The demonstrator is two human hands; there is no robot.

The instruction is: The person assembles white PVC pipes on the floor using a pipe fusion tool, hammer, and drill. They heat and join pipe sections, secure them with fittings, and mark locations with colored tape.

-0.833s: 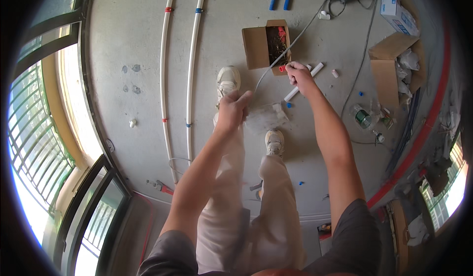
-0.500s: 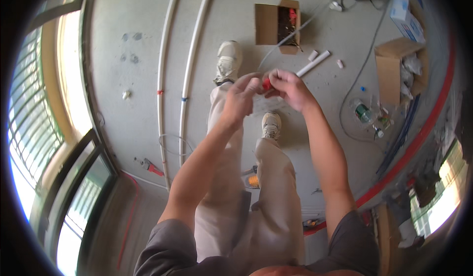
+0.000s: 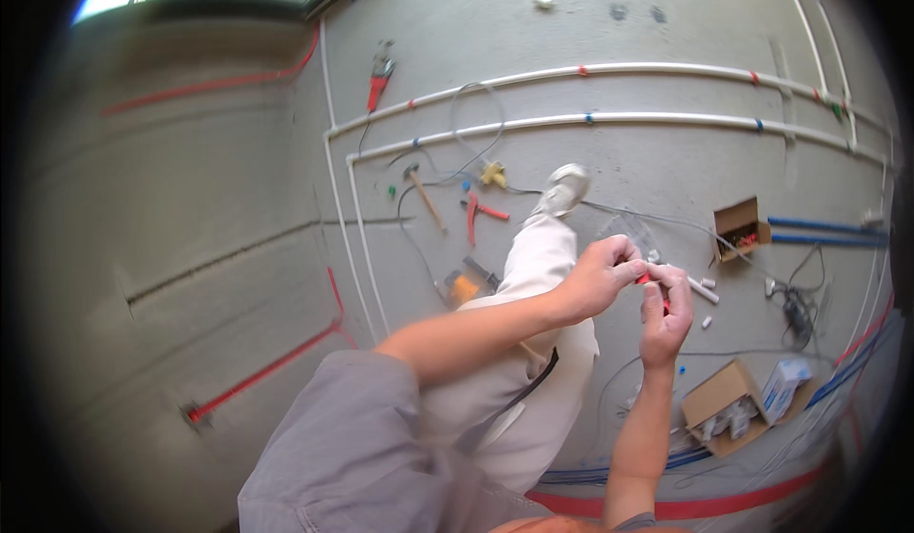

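Observation:
My left hand (image 3: 602,281) and my right hand (image 3: 667,316) meet in front of my legs, above the floor. Between their fingertips sits a small red piece (image 3: 644,278), mostly covered by the fingers, so its exact kind does not show. The left thumb and fingers pinch it from one side. On the other side the right fingers are curled, with more red showing among them. Just beyond the hands a short white pipe (image 3: 703,290) lies on the floor, partly hidden by the right hand.
Two long white pipes (image 3: 533,77) with red and blue clips run along the floor. A hammer (image 3: 425,198), red-handled pliers (image 3: 473,216) and a red power tool (image 3: 380,81) lie leftward. To the right are a small carton (image 3: 739,219), a larger carton (image 3: 716,389), blue pipes (image 3: 828,226) and cables.
My view has swung round to the left, bringing the bare wall and floor tools into sight. Both hands have stayed together at the red piece.

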